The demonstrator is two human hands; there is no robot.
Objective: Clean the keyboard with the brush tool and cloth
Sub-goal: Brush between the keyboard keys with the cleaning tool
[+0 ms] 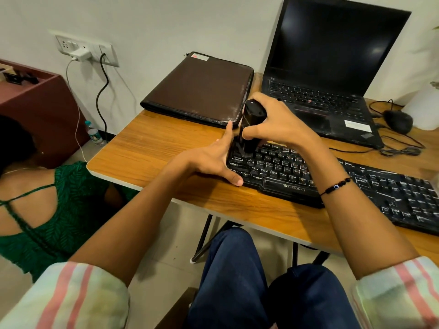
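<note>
Pale wall (190,24) is seen behind a wooden counter (152,143), and a socket panel (85,47) with a white charger and a black cable is fixed to it at the left. An open black laptop (332,74) with a dark screen is set at the far right of the counter, and a brown folder (202,89) is laid just beside it on the left. A black keyboard (356,186), streaked with white dust, is placed along the near edge, running off to the right. A second person in a green top (47,210) is seated low at the left, with a water bottle (93,133) on the floor beyond. A black mouse (398,121) with its cord is set right of the laptop.

The brush tool (249,129), a dark upright cylinder, is stood on the keyboard's left end, its lower tip among the keys. It is gripped by the right hand (275,122), whose fingers are curled round its body. The left hand (213,160) is held open with straight fingers against the keyboard's left edge, its thumb resting on the near corner. A black bead bracelet (335,186) is worn on the right wrist.
</note>
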